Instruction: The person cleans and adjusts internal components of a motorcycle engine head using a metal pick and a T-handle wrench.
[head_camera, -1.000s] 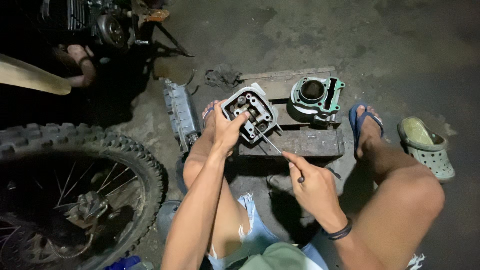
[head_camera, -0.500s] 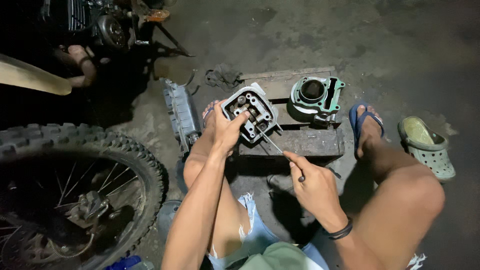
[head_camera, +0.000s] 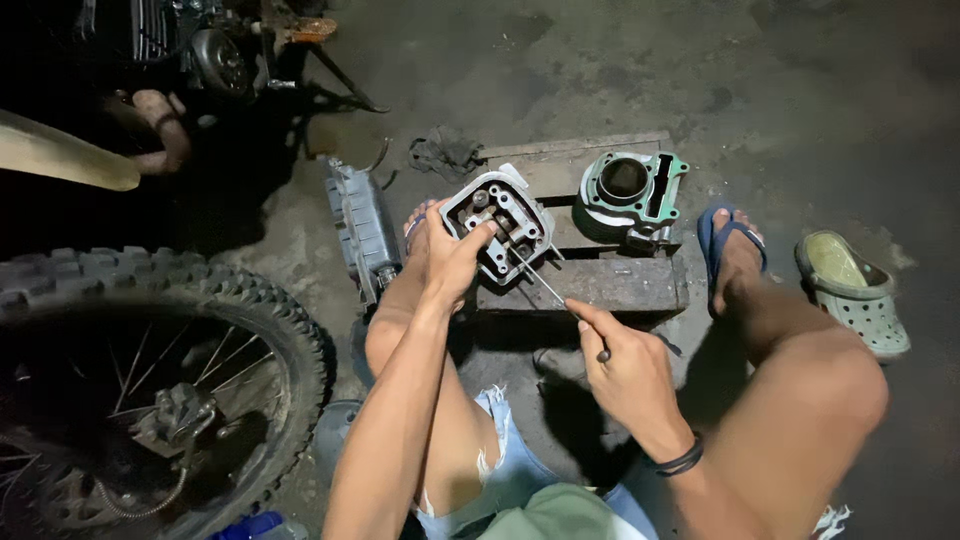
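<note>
The left hand (head_camera: 452, 258) clasps a cast-metal cylinder head (head_camera: 497, 228), its fingers curled over the near-left edge and the thumb laid across the open face. The head is dull grey, roughly square with rounded corners, its recessed face crowded with small round bosses and holes. It sits tilted on the left end of a worn wooden block (head_camera: 600, 282) on the concrete floor, the open face turned up and toward the near side.

The right hand (head_camera: 625, 368) has its grip pinched around a thin steel tool (head_camera: 545, 284), thumb and forefinger closed on the near end. The tool's long axis runs from near right to far left, its tip reaching into the recess of the head.

On the right of the block stands a ribbed cylinder barrel (head_camera: 628, 195) with a round bore and a green gasket face. Left of the block lies a long grey finned casing (head_camera: 362, 228). A knobbly tyre with wire spokes (head_camera: 150, 350) fills the near left. A foot in a blue sandal (head_camera: 731, 248) rests right of the block, with a pale green perforated clog (head_camera: 853, 290) farther right.
</note>
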